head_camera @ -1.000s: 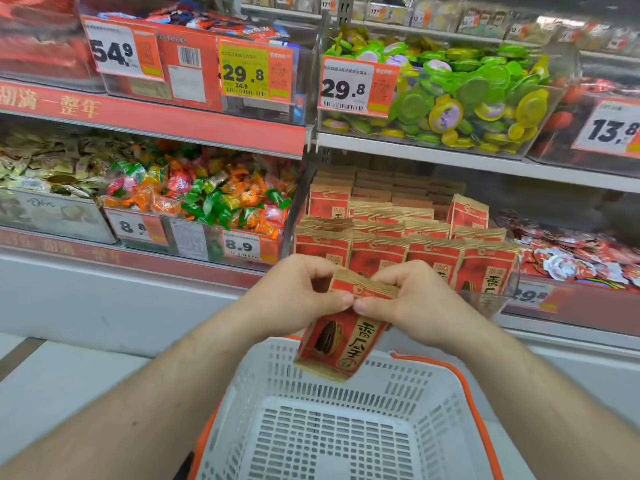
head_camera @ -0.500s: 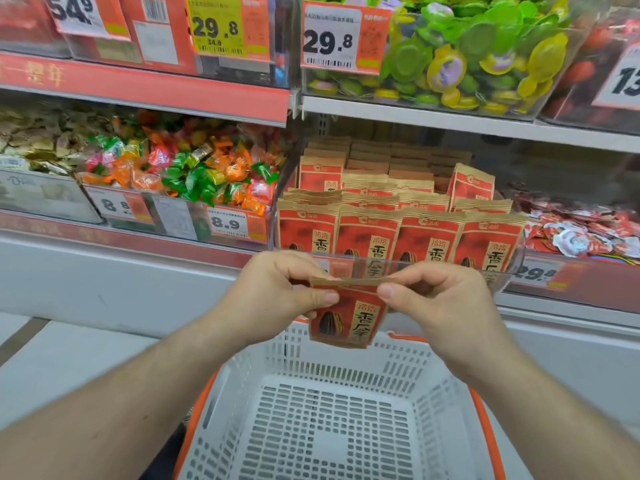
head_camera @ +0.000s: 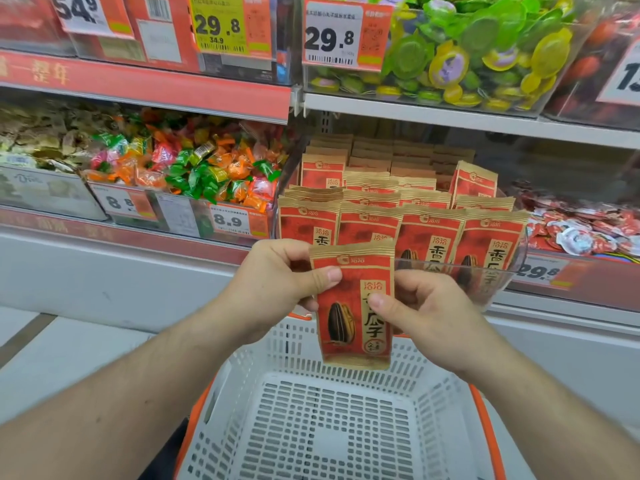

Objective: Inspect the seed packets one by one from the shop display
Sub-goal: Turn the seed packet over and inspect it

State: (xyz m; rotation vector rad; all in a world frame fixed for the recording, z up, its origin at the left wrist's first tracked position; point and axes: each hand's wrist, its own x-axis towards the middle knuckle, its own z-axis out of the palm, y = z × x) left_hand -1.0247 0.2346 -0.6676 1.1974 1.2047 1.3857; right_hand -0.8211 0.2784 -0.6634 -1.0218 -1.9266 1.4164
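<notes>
Packets (head_camera: 398, 220) upright in clear bin (head_camera: 498, 282), white basket (head_camera: 322, 420) below

Held seed packet (head_camera: 353, 306) reads 洽洽 up top and 瓜子 down the right side, same brand on the packets in the display bin (head_camera: 429, 233). Price tags: 29.8 with 34.9 under it on the yellow one (head_camera: 218, 27), another 29.8 (head_camera: 332, 38) on the jelly bin, 8.9 (head_camera: 228, 220) on the candy bin. Far-left tag (head_camera: 78, 10) looks like 54.9, partly cut off.
</notes>
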